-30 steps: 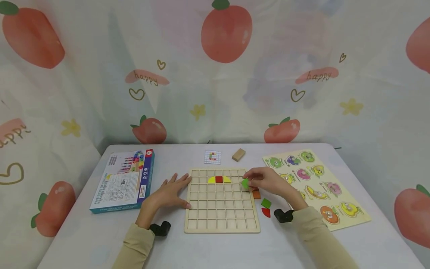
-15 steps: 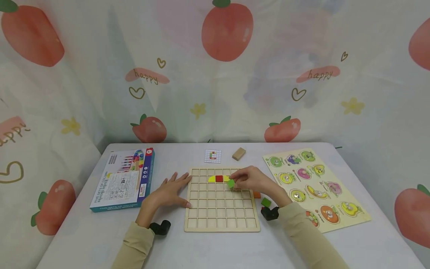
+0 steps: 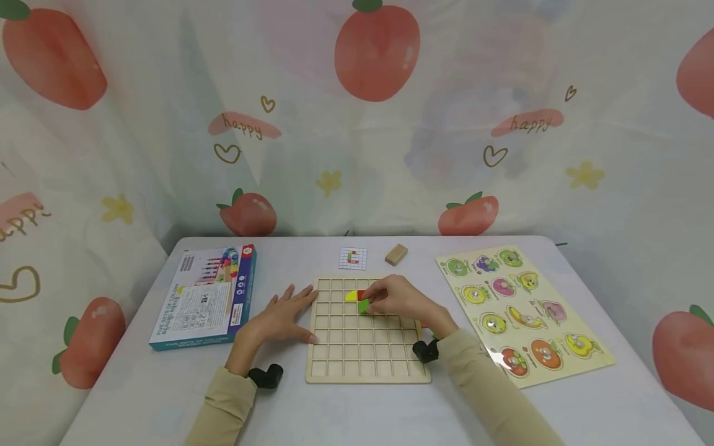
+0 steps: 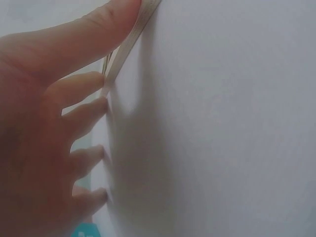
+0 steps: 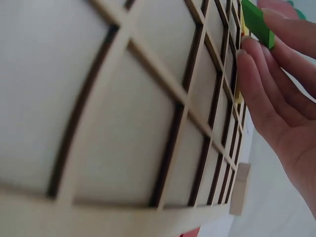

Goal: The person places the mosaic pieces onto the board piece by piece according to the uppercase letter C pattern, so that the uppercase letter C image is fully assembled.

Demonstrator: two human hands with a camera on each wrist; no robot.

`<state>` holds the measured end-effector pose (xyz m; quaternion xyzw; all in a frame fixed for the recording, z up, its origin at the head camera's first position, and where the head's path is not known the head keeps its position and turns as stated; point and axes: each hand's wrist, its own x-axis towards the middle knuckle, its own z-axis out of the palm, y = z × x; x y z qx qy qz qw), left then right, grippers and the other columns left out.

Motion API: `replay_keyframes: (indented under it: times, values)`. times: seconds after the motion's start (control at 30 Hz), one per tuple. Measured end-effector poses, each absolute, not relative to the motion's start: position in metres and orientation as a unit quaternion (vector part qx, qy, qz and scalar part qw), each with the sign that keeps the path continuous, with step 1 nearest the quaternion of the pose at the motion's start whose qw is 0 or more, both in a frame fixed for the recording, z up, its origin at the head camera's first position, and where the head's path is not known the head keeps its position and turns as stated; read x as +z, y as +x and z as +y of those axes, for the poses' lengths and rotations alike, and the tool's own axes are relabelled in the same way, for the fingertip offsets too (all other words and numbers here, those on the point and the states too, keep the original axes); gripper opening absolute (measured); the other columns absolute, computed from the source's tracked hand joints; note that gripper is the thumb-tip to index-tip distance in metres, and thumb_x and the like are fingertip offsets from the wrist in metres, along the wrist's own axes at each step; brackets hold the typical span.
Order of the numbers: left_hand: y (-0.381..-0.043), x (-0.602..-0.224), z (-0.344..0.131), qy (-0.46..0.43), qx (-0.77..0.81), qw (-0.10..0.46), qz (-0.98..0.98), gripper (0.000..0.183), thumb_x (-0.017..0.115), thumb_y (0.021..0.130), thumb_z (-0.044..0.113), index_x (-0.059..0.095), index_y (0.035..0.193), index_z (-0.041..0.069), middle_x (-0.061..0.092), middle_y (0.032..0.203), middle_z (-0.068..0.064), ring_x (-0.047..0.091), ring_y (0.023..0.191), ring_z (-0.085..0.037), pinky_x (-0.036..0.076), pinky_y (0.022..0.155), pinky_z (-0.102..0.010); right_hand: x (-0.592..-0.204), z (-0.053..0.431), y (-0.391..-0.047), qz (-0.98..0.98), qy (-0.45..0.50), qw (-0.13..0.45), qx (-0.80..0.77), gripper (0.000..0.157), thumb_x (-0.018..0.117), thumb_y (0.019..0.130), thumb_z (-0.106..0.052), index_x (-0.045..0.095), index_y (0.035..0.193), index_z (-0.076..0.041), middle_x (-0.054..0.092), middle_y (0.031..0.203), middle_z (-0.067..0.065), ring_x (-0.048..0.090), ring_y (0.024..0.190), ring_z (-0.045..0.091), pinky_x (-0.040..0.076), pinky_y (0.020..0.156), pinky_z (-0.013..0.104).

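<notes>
My right hand (image 3: 398, 297) pinches a small green block (image 3: 363, 307) between thumb and fingers, over the upper middle of a wooden grid board (image 3: 368, 379). In the right wrist view the green block (image 5: 259, 22) stands out from the fingertips at the far side of the grid. Just behind it a yellow rounded piece (image 3: 351, 297) and a red square (image 3: 360, 293) sit in the board's second row; the hand hides the yellow piece to their right. My left hand (image 3: 281, 319) is spread, its thumb and fingertips touching the board's left edge.
A pattern card (image 3: 353, 259) and a plain wood block (image 3: 396, 254) lie behind the board. At the left is a flat box (image 3: 203, 297), at the right a fruit puzzle board (image 3: 530, 316). Loose pieces beside the board are mostly hidden by the right wrist.
My right hand has carried the green block leftward from the board's right edge to below the red square. The left hand has stayed in place.
</notes>
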<state>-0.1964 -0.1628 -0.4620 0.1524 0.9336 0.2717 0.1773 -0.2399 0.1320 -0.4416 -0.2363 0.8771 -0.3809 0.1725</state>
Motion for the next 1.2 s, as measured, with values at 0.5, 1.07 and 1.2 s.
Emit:
replay_keyframes:
  times: [0.5, 1.07, 1.2]
  values:
    - [-0.200, -0.465, -0.164, 0.156, 0.269, 0.180, 0.933, 0.102, 0.087, 0.080, 0.041, 0.034, 0.162, 0.015, 0.022, 0.172, -0.007, 0.002, 0.159, -0.043, 0.000, 0.126, -0.066, -0.444, 0.104, -0.245, 0.890, -0.264, 0.157, -0.337, 0.021, 0.083, 0.085, -0.009, 0.078, 0.104, -0.002, 0.074, 0.086, 0.001, 0.061, 0.076, 0.006, 0.053, 0.071, 0.021]
    - [-0.199, -0.464, -0.164, 0.155, 0.271, 0.177, 0.933, 0.102, 0.087, 0.080, 0.041, 0.033, 0.162, 0.015, 0.022, 0.172, -0.007, 0.002, 0.160, -0.042, -0.001, 0.126, -0.066, -0.447, 0.099, -0.243, 0.904, -0.264, 0.142, -0.305, 0.019, 0.084, 0.084, -0.006, 0.077, 0.100, -0.001, 0.071, 0.082, 0.001, 0.060, 0.074, 0.007, 0.052, 0.069, 0.021]
    - [-0.198, -0.463, -0.164, 0.157, 0.270, 0.176, 0.933, 0.101, 0.087, 0.080, 0.041, 0.034, 0.162, 0.014, 0.022, 0.172, -0.007, 0.002, 0.159, -0.043, 0.000, 0.126, -0.066, -0.447, 0.101, -0.242, 0.904, -0.260, 0.147, -0.307, 0.018, 0.083, 0.084, -0.006, 0.077, 0.101, -0.002, 0.071, 0.083, 0.000, 0.060, 0.075, 0.007, 0.052, 0.071, 0.021]
